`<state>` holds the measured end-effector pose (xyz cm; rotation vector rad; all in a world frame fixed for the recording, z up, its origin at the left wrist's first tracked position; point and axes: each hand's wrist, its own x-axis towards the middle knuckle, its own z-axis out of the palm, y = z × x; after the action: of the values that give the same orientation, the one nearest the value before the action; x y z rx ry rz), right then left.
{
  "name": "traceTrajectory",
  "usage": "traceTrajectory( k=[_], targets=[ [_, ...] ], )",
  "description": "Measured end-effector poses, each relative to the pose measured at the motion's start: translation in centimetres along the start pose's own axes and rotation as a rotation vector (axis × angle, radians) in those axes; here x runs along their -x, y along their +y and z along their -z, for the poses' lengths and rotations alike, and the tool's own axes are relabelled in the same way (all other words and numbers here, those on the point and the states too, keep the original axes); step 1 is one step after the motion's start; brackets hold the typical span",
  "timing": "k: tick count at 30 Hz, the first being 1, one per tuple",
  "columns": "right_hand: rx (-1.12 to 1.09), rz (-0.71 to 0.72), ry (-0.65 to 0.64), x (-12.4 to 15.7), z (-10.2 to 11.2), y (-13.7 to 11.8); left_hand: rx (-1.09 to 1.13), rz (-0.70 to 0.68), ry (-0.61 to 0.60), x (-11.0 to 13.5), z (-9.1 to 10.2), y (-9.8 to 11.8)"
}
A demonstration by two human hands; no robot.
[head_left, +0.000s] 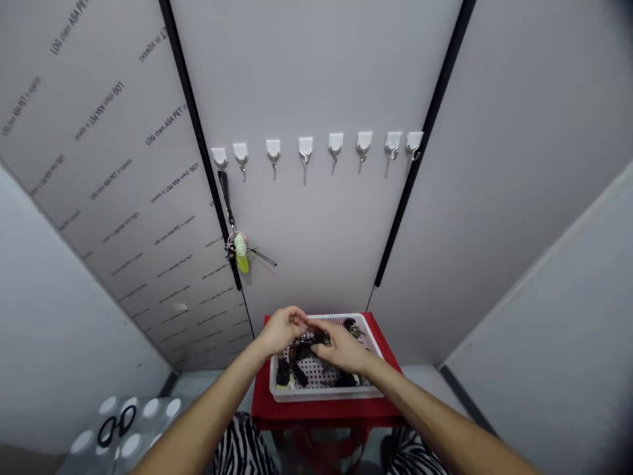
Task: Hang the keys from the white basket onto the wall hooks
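Note:
My left hand (287, 328) is over the back left of a white perforated basket (326, 394), its fingers curled and pinched together; what they hold is too small to make out. Close beside it, my right hand (342, 347) grips a dark item with pale marks (312, 338), its thumb and fingers around one end. The fingertips of both hands nearly meet above this item. Black straps (299, 371) and other dark pieces, some like key holders, lie in the basket under and around the hands. The hands hide part of the basket.
The basket stands on a red-covered stool (326, 412) against a grey wall. Several white adhesive hooks (305, 148) run along the wall. From the leftmost hangs a black strap with keys and a green charm (241, 254). Black-handled scissors (117, 425) lie on white-capped bottles at lower left.

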<state>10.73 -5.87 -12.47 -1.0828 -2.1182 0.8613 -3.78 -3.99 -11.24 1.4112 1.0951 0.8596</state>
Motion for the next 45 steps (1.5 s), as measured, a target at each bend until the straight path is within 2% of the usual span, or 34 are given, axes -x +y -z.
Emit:
traceTrajectory(
  k=[2, 4, 7, 10, 12, 14, 15, 16, 17, 19, 21, 24, 27, 29, 31, 34, 39, 42, 45],
  targets=[
    [-0.134, 0.011, -0.041, -0.6, -0.3, -0.8, 0.050, -0.017, 0.018, -0.1, -0.2, 0.8],
    [-0.229, -0.027, -0.027, -1.2, -0.5, -1.1, 0.104, -0.035, 0.051, -0.2, -0.3, 1.4],
    [-0.351, -0.140, 0.069, -1.9, -0.3, -1.1, 0.163, -0.080, 0.113, -0.3, -0.4, 1.5],
    [-0.456, -0.219, 0.183, -2.4, 0.1, -0.8, 0.143, -0.089, 0.101, -0.2, -0.3, 0.7],
    [-0.519, -0.241, 0.245, -2.5, 0.5, -0.8, 0.073, -0.106, 0.221, 0.0, -0.2, 0.0],
    [-0.572, -0.263, 0.308, -2.7, 0.8, -0.9, 0.029, -0.143, 0.462, 0.4, -0.2, -0.5],
    [-0.588, -0.273, 0.343, -2.7, 1.0, -0.9, 0.040, -0.143, 0.546, 0.6, -0.3, -0.7],
    [-0.593, -0.280, 0.380, -2.8, 1.1, -1.1, 0.074, -0.117, 0.563, 0.8, -0.4, -0.8],
    [-0.588, -0.282, 0.410, -2.8, 1.1, -1.2, 0.126, -0.060, 0.512, 1.0, -0.6, -0.9],
    [-0.564, -0.268, 0.436, -2.8, 1.1, -1.6, 0.271, 0.089, 0.325, 1.2, -1.1, -0.9],
    [-0.526, -0.234, 0.410, -2.6, 0.8, -1.9, 0.438, 0.180, 0.226, 1.2, -1.6, -0.8],
    [-0.476, -0.168, 0.312, -2.0, 0.1, -2.2, 0.630, 0.152, 0.250, 0.7, -1.8, -0.3],
    [-0.450, -0.147, 0.246, -1.4, -0.5, -2.0, 0.701, 0.071, 0.249, 0.3, -1.5, 0.5],
    [-0.465, -0.156, 0.267, -1.5, -0.4, -1.9, 0.664, 0.021, 0.264, 0.2, -1.3, 1.0],
    [-0.504, -0.170, 0.342, -2.1, 0.1, -2.0, 0.544, -0.014, 0.276, 0.4, -1.2, 1.5],
    [-0.542, -0.178, 0.421, -3.7, 1.2, -2.9, 0.385, -0.055, 0.270, 0.6, -1.0, 2.0],
    [-0.497, -0.099, 0.349, -6.9, 2.8, -5.9, 0.303, -0.118, 0.327, 0.4, 0.2, 3.4],
    [-0.494, -0.034, 0.369, -9.1, 3.6, -8.1, 0.297, -0.183, 0.378, 0.0, 1.8, 5.6],
    [-0.478, 0.061, 0.430, -11.9, 4.7, -10.9, 0.308, -0.295, 0.434, -0.8, 3.8, 8.7]
  ],
)
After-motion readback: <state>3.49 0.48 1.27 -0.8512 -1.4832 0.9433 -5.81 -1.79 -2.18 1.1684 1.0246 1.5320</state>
